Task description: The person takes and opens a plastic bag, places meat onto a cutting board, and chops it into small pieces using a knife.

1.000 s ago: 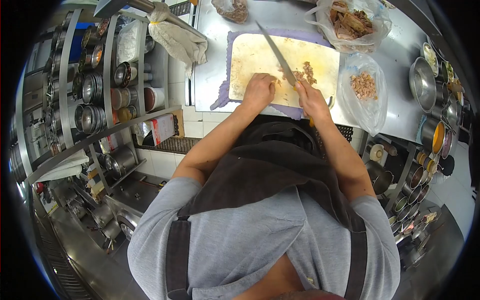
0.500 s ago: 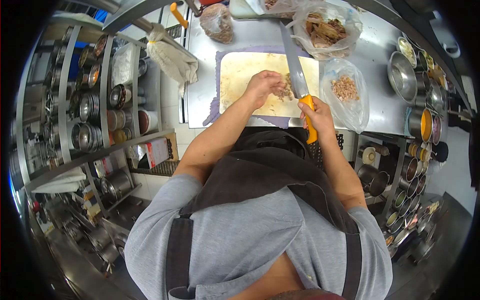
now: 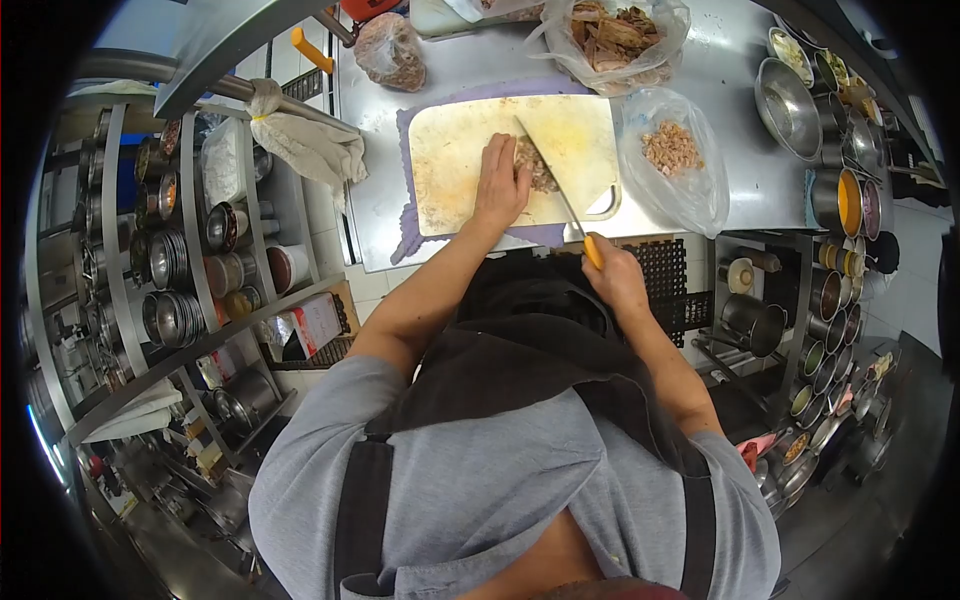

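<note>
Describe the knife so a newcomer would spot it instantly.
Start at the steel table, then its pale cutting board. Slanting over that board, beside the chopped pieces, is the knife, its orange grip in the right hand. Its long bare blade sets it apart from the other orange handle, at the picture's upper left, which no hand holds.

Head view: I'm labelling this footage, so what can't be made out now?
Head view: whether the chopped pieces extend under the left hand, which hides that spot.
Head view: rear of the yellow knife handle, covered by the right hand.
Head view: far side of the bag of brown pieces, cut off by top edge.
</note>
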A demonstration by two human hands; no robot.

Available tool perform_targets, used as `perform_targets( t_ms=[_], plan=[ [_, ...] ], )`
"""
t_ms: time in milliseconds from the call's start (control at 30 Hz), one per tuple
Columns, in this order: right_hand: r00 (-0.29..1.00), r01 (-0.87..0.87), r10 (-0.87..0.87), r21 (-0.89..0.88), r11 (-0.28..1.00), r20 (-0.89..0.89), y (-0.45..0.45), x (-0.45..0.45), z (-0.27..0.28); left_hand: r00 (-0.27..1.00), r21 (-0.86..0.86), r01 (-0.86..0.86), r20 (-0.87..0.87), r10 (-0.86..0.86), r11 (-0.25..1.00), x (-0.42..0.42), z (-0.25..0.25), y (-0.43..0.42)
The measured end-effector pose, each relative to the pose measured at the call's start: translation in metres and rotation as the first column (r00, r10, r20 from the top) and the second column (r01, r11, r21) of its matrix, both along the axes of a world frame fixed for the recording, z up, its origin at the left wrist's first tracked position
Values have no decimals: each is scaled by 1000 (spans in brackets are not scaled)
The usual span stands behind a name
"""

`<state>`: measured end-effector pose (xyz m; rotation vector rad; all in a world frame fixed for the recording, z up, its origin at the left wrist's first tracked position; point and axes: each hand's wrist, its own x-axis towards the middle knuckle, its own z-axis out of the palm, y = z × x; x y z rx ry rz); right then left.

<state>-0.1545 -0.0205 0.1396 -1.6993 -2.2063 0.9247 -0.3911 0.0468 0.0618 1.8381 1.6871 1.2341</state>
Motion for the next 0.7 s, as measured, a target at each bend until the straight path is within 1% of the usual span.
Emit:
perform_targets(
  t_ms=[33, 67, 100, 133, 167, 200, 233, 267, 300, 333, 400, 433, 500, 533, 567, 600, 633, 667, 700],
  plan=[
    [1000, -7, 6, -49, 999, -24, 2, -2, 0, 1000, 22, -22, -19, 23, 1000, 1, -1, 3],
    [1000, -13, 12, -48, 999, -26, 1, 1, -6, 998, 44, -47, -36, 49, 998, 2, -1, 6],
    [995, -17, 18, 18, 1000, -100, 0, 3, -11, 998, 45, -55, -37, 57, 997, 3, 1, 8],
    [985, -18, 32, 85, 996, -172, 0, 8, -16, 995, 32, -36, -92, 39, 999, 3, 3, 10],
    [984, -30, 45, 90, 995, -171, 0, 15, -18, 989, 20, -20, -146, 22, 1000, 5, 5, 12],
    [974, 88, -115, -139, 986, -197, 0, 19, -13, 989, 25, -33, -145, 37, 999, 8, 6, 11],
    [944, 195, -275, -362, 911, -184, 0, 24, -9, 978, 58, -3, -207, 15, 998, 10, 6, 11],
    [947, 183, -262, -357, 916, -186, 0, 31, -15, 963, 90, 31, -269, -6, 995, 13, 7, 11],
    [910, 185, -310, -396, 899, -277, 0, 36, -19, 973, 108, 50, -229, -24, 993, 16, 6, 9],
    [860, 182, -359, -439, 880, -362, 0, 40, -25, 973, 110, 39, -231, -12, 993, 20, 5, 5],
    [870, 178, -354, -452, 874, -343, 1, 42, -30, 987, 116, 30, -163, -11, 993, 27, 7, -3],
    [879, 152, -344, -490, 858, -329, 3, 39, -30, 985, 106, 36, -172, -17, 994, 30, 10, -6],
    [882, 138, -352, -543, 828, -313, 3, 32, -33, 984, 58, -46, -172, 55, 997, 39, 17, -10],
    [893, 92, -309, -541, 836, -326, 2, 23, -35, 984, 44, -33, -174, 40, 998, 43, 15, -9],
    [903, 46, -266, -539, 841, -338, 0, 14, -36, 967, 96, -142, -198, 158, 985, 46, 13, -4],
    [900, 55, -279, -549, 834, -334, -3, 5, -34, 936, 153, -248, -215, 277, 957, 48, 8, 0],
    [900, 34, -259, -537, 843, -350, -4, -7, -30, 934, 156, -292, -166, 317, 944, 48, 0, 4],
    [900, 11, -237, -523, 852, -366, -4, -16, -28, 936, 152, -286, -168, 309, 946, 47, -7, 4],
    [898, 15, -243, -525, 851, -368, -4, -21, -27, 922, 133, -361, -96, 375, 923, 44, -10, 4]
  ],
)
